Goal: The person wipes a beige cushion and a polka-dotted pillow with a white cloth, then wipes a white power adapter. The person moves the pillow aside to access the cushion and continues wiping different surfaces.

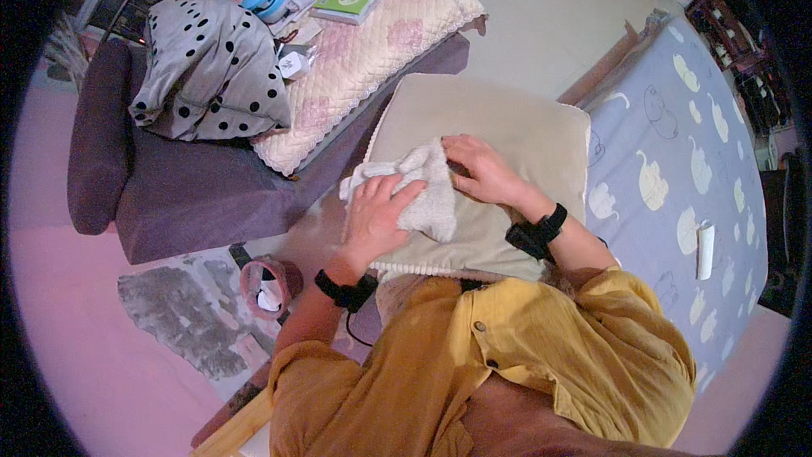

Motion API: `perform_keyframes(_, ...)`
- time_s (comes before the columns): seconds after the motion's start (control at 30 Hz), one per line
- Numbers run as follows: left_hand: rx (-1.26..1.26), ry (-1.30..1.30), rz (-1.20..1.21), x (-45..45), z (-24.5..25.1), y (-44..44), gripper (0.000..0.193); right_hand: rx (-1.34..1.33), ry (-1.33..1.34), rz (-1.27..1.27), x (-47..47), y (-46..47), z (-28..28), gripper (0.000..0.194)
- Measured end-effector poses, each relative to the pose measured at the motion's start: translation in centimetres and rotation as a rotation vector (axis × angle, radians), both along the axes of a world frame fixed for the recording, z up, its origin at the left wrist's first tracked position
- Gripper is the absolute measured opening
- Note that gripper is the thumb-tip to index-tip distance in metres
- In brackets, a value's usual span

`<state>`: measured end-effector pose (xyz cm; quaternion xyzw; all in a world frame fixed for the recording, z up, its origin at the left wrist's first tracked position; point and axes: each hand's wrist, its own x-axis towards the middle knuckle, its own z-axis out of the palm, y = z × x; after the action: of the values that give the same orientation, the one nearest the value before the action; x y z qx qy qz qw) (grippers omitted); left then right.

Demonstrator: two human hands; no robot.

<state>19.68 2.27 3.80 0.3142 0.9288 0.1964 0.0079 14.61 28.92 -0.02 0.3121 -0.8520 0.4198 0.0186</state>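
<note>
A folded light-grey cloth (431, 206) lies on a beige cushion (507, 114) with a ribbed edge, in front of my body. My left hand (379, 216) rests with spread fingers on the near left part of the cloth. At the cloth's upper right edge, my right hand (485, 170) has curled fingers touching it; its thumb and fingertips are partly hidden, so its hold is unclear. Both wrists wear black bands.
Left stands a purple-grey sofa (203, 190) with a dotted pillow (212, 70), a quilted cover (355, 70), a green book (347, 1) and a blue container (265, 0). A pink bin (285, 285) is on the floor. Right is a bed (672, 203) holding a white tube-like object (705, 251).
</note>
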Motion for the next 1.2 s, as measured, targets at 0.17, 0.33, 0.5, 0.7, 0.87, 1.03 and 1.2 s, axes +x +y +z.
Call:
perform_keyframes(0.17, -0.069, -0.015, 0.119, 1.0, -1.8, -5.7, 0.076, 0.002, -0.012, 0.018, -0.1, -0.2, -0.3, 0.035)
perform_keyframes(0.33, -0.161, -0.096, 0.383, -0.1, 0.4, -8.0, 0.081, -0.030, -0.074, 0.012, -0.2, 0.3, -0.3, 0.035)
perform_keyframes(0.5, 0.264, 0.098, 0.214, -1.0, 2.6, -1.1, 0.083, 0.029, -0.083, 0.006, -0.4, 0.8, -0.5, 0.038)
perform_keyframes(0.7, 0.093, 0.036, -0.098, 0.8, 0.9, 4.4, 0.082, 0.027, 0.000, 0.001, -0.1, 0.8, -0.4, 0.044)
perform_keyframes(0.87, -0.003, 0.034, -0.020, 0.8, -0.8, -0.9, 0.081, 0.054, 0.031, -0.002, -0.1, -0.1, -0.1, 0.041)
perform_keyframes(1.03, -0.099, 0.041, 0.237, -0.1, -1.0, -5.7, 0.072, -0.025, -0.034, 0.011, -0.2, -0.1, -0.3, 0.035)
perform_keyframes(1.2, 0.073, 0.190, 0.295, -1.8, 2.3, -4.6, 0.077, -0.451, -0.513, -0.126, 0.3, 0.0, 1.2, 0.045)
